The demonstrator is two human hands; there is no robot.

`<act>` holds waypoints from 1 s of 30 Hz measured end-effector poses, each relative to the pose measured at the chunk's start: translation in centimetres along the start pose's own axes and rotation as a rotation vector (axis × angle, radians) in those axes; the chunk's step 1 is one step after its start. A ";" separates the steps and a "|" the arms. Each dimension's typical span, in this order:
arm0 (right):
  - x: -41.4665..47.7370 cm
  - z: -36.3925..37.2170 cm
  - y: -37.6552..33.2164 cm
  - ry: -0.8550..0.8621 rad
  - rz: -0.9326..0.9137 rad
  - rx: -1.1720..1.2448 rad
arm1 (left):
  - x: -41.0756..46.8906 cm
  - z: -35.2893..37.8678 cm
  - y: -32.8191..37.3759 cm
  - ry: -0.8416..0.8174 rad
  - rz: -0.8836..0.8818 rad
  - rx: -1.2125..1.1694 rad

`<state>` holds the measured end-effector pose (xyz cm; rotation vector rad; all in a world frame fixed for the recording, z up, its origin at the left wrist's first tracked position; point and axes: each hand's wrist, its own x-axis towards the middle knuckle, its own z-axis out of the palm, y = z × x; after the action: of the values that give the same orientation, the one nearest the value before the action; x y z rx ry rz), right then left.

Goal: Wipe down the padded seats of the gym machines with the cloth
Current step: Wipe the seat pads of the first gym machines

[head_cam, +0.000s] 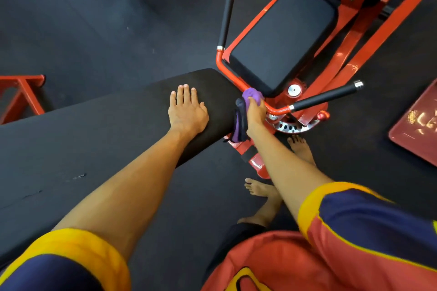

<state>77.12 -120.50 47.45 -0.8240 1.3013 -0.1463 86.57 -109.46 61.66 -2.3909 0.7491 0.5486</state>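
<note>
Your left hand [188, 111] lies palm down, fingers straight and close together, on the long black padded surface [94, 130] that runs from the left edge to the centre of the frame; it holds nothing. Your right hand [256, 111], just right of centre, has its fingers curled round the purple cloth [251, 95]. The cloth is bunched at the top, and a darker fold hangs down over the rounded end of the padded surface. It sits where the red bent bar [220, 59] of the next machine passes that end; contact with the bar cannot be made out. Upper right of centre is a black seat pad [283, 38] on a red frame [354, 54]. Two black grip handles are set on the bar, the upper handle [225, 21] pointing up the frame and the right handle [326, 97] pointing right. Two bare feet stand on the dark floor [118, 30], the farther foot [300, 149] below the right hand and the nearer foot [260, 190] lower centre. A glossy red plate [416, 125] lies at the right edge. Yellow-cuffed sleeves fill the bottom corners.
</note>
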 end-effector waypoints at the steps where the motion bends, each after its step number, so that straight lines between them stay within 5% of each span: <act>1: -1.3 0.1 -0.5 -0.007 -0.048 -0.052 | -0.2 -0.1 -0.2 -0.008 0.002 -0.004; 4: -8.0 1.5 0.4 0.017 -0.228 -0.211 | -1.2 -0.3 -1.3 -0.007 -0.021 -0.001; 9: -13.2 1.7 2.6 -0.222 -0.458 -0.371 | -2.9 -0.5 -2.4 0.003 -0.040 -0.001; 14: -4.7 1.6 -3.1 -0.196 -0.337 -0.742 | -4.2 -0.4 -2.5 0.010 -0.055 -0.007; 18: -8.1 4.5 -5.1 -0.433 -0.551 -0.933 | -5.4 -0.3 -2.5 0.027 -0.074 -0.004; 23: -10.5 0.3 -2.3 -0.700 -0.754 -0.839 | -6.6 -0.3 -2.7 0.028 -0.085 -0.035; 30: -2.9 6.2 -6.9 -0.577 -0.532 -1.033 | -6.8 -0.9 -3.9 0.030 -0.154 -0.076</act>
<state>84.11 -121.11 54.14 -1.9173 0.5137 0.3645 84.03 -104.76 67.42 -2.5063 0.5598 0.4867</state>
